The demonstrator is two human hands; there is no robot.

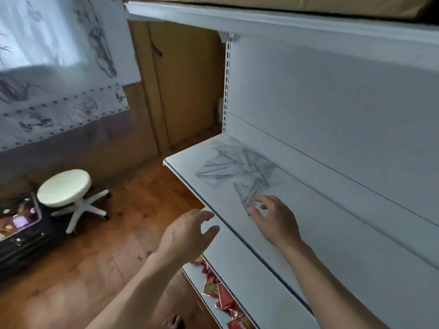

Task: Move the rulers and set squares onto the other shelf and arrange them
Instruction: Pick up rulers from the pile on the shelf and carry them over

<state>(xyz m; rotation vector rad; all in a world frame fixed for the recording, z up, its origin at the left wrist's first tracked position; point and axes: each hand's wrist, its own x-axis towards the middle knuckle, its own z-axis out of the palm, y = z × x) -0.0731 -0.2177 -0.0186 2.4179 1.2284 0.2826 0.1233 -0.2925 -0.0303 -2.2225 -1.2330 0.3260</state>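
Note:
A loose heap of clear plastic rulers and set squares [237,165] lies on the white middle shelf [190,172], near its back left corner. One clear set square [247,194] lies nearest to me, apart from the heap's middle. My right hand [273,219] hovers over the shelf with fingers spread and loosely bent, its fingertips at this set square's lower edge; whether they touch it is unclear. My left hand [190,231] hangs in front of the shelf's front edge, fingers relaxed, holding nothing.
A lower shelf [240,264] juts out below, and under it lie several red packets [221,293]. An upper shelf [213,17] carries cardboard boxes. A white swivel stool [66,188] stands on the wooden floor at left, next to a dark box [21,224].

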